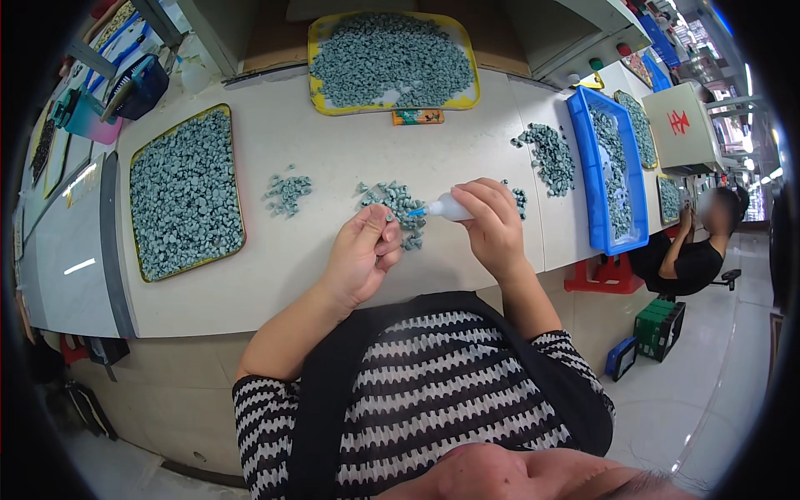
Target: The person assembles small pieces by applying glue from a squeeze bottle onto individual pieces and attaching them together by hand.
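Note:
My left hand (357, 260) is closed, its thumb and fingertips pinching a small green stone piece (389, 217). In my right hand (498, 229) is a white squeeze bottle (452, 207), tilted sideways with its blue nozzle (417, 212) pointing left, close to the pinched piece. Whether the nozzle touches it I cannot tell. Just behind both hands lies a loose pile of green stone pieces (388, 196), partly hidden by them. A smaller heap of pieces (287, 192) sits to the left of my left hand.
A yellow-edged tray (237, 217) of stones lies at left, another yellow tray (462, 102) at the back. An orange tube-shaped item (417, 117) touches the back tray. A heap of stones (553, 160) and blue bin (598, 212) are at right. Beyond, a person (700, 258) sits.

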Motion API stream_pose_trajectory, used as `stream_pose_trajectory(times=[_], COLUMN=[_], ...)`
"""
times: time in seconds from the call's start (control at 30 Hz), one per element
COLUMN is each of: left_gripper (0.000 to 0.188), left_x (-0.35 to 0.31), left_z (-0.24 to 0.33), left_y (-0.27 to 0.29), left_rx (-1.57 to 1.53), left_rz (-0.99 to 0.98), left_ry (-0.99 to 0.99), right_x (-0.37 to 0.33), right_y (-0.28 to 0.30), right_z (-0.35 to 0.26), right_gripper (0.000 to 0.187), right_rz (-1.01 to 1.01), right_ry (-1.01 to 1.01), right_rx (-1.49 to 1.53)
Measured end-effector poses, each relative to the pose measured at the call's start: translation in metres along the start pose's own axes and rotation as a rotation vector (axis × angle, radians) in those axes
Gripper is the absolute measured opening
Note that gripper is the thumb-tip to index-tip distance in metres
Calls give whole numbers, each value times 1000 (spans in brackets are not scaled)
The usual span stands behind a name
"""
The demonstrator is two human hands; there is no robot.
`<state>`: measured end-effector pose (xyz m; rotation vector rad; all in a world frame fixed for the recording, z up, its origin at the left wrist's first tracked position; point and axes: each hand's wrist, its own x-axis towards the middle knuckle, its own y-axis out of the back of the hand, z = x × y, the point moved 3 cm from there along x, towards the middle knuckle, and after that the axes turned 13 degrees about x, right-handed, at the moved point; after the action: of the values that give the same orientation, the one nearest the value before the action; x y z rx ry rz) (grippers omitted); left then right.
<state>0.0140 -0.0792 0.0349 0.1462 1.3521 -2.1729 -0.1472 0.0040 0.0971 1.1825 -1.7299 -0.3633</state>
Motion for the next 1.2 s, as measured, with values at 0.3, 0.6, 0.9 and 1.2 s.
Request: stream_pose_trajectory(times=[0.3,0.6,0.9,1.2], left_gripper=[18,19,18,17], left_x=[1,-1,-3,-3], left_z=[1,2,2,0], left_y=[3,4,5,5], left_rx=[72,102,115,114], left_rz=[72,72,91,107], left_ry=[1,-6,6,22], right_x=[6,9,15,12], right_y=[2,2,4,6], right_z=[-10,-17,-26,-24], right_gripper=[39,37,35,37], right_rz=[-17,-41,-64,-66], right_ry=[79,90,92,89], right_rx=[-230,-287,-359,-328])
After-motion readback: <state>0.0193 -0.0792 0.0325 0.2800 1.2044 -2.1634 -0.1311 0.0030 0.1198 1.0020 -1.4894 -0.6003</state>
